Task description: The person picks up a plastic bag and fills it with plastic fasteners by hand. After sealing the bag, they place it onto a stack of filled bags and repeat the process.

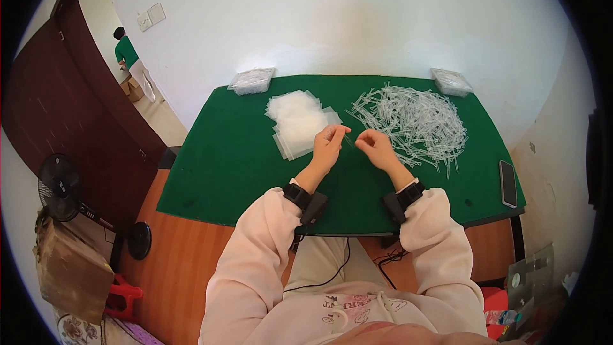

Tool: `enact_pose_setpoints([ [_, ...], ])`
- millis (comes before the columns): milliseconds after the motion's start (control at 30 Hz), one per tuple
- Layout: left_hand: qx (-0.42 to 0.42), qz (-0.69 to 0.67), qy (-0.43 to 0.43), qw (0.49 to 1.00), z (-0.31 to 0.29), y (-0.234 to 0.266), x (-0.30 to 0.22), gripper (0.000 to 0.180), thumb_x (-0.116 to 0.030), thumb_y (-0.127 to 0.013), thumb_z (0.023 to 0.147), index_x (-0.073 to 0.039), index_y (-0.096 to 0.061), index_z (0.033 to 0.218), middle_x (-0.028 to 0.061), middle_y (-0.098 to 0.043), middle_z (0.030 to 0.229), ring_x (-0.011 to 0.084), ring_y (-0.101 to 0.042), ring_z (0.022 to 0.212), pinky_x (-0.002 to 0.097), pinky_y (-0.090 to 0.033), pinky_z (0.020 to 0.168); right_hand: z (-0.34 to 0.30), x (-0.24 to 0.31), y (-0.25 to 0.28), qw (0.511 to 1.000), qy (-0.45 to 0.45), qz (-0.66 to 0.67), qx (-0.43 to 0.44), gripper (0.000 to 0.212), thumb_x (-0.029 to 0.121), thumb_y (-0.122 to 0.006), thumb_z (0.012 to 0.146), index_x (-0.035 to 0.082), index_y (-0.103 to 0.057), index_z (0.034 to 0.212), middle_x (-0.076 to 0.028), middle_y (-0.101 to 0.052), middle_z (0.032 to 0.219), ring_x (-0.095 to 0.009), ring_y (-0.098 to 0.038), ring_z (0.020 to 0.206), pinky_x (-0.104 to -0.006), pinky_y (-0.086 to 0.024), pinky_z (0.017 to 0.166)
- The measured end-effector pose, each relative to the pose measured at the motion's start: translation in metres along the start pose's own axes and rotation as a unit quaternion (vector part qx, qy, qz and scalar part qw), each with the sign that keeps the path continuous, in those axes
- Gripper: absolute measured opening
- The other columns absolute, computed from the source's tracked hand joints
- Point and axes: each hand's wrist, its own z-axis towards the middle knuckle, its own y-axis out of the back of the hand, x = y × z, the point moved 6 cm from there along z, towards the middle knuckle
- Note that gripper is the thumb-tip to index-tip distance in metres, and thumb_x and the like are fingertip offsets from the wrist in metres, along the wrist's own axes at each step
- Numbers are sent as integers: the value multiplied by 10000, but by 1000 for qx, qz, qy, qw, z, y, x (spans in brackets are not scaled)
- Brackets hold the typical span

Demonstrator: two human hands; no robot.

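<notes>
My left hand (pixel 329 145) is closed in a pinch just right of a loose stack of translucent flat plastic bags (pixel 297 120). Facing it across a small gap, my right hand (pixel 378 147) has its thumb and fingers pressed together too. A faint, thin clear line shows between the two hands, too fine to name, and what each pinch holds is hidden. Right beyond my right hand spreads a big heap of thin clear plastic sticks (pixel 415 121), some with small loops at their ends.
A green-covered table (pixel 223 153) carries a clear box (pixel 252 81) at its far left corner and another clear box (pixel 451 82) at the far right. A phone (pixel 507 183) lies near the right edge. A black fan (pixel 60 185) stands at left; a person (pixel 131 57) is beyond the doorway.
</notes>
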Motion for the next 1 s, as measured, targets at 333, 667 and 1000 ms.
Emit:
enact_pose_setpoints([
  [333,70,91,0,993,-2,-10,9,259,-264,-427,916,-53,-546,825,-42,-450,653,28,-357,560,186,-299,491,-1,-8,52,819,-30,-544,-181,208,287,-670,683,102,-647,774,-60,-573,754,-261,-523,858,-404,-407,730],
  [667,22,6,73,997,2,0,22,243,-280,-452,908,-59,-525,835,-50,-387,625,29,-326,520,189,-280,461,1,-10,49,792,-4,-581,-190,101,225,-641,682,126,-657,691,-39,-594,746,-257,-526,801,-400,-393,678],
  [1000,17,2,137,990,-2,-3,17,172,-228,-520,876,-57,-543,871,-77,-315,592,11,-259,484,174,-210,418,2,-17,48,768,-13,-618,-169,70,205,-634,687,137,-642,679,-36,-589,760,-248,-522,816,-404,-379,680],
])
